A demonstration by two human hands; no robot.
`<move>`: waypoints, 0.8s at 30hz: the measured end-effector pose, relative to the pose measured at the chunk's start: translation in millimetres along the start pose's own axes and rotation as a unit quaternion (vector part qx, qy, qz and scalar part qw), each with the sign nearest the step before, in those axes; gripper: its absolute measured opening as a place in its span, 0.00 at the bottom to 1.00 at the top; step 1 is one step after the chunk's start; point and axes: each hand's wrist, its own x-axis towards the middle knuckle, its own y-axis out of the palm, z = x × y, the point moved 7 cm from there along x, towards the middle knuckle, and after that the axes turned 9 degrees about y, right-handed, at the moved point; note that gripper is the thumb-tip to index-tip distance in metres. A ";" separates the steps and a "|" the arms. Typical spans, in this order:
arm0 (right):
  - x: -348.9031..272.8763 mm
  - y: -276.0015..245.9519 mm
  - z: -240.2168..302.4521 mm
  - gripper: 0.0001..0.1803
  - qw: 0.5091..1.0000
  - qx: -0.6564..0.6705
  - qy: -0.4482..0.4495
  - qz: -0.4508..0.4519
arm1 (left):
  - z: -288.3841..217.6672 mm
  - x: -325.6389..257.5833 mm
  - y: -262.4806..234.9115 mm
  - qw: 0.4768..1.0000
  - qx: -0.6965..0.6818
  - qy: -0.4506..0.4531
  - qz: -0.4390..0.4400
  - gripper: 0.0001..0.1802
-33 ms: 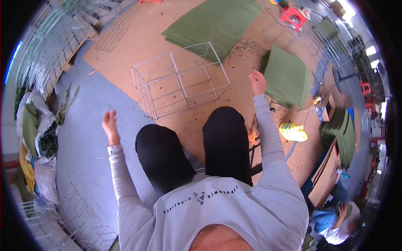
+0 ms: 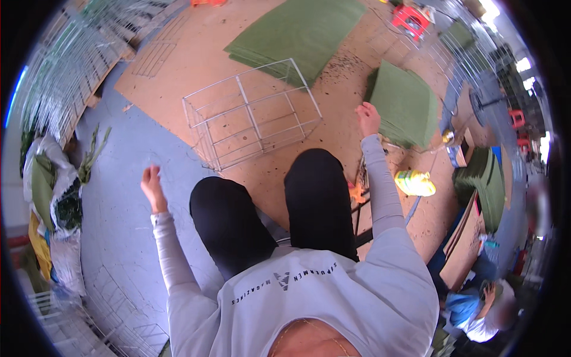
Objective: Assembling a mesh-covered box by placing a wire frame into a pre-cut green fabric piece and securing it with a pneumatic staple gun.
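My left hand is raised over the grey floor, left of my knees. Its fingers are curled in; anything held in them is too small to make out. My right hand hovers beside a stack of green sheets, its fingers bent and pressed together. Whatever it may pinch cannot be seen either. Between the hands, just beyond my knees, a silvery wire frame shaped like an open box rests on the brown board. Neither hand touches the frame.
A larger pile of green sheets lies behind the frame. To the right are a yellow bottle, more folded green sheets and a red stool. Stacked wire frames and sacks line the left. Another person sits lower right.
My left hand has dropped slightly toward me. The right hand stays bent beside the green stack. The scene has shifted a little left in the picture; the wire frame lies as before.
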 end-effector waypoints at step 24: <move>-116.9 -61.9 -186.8 0.11 0.945 0.115 0.305 0.024 | -294.6 -90.7 77.4 0.938 0.165 0.239 0.191 0.12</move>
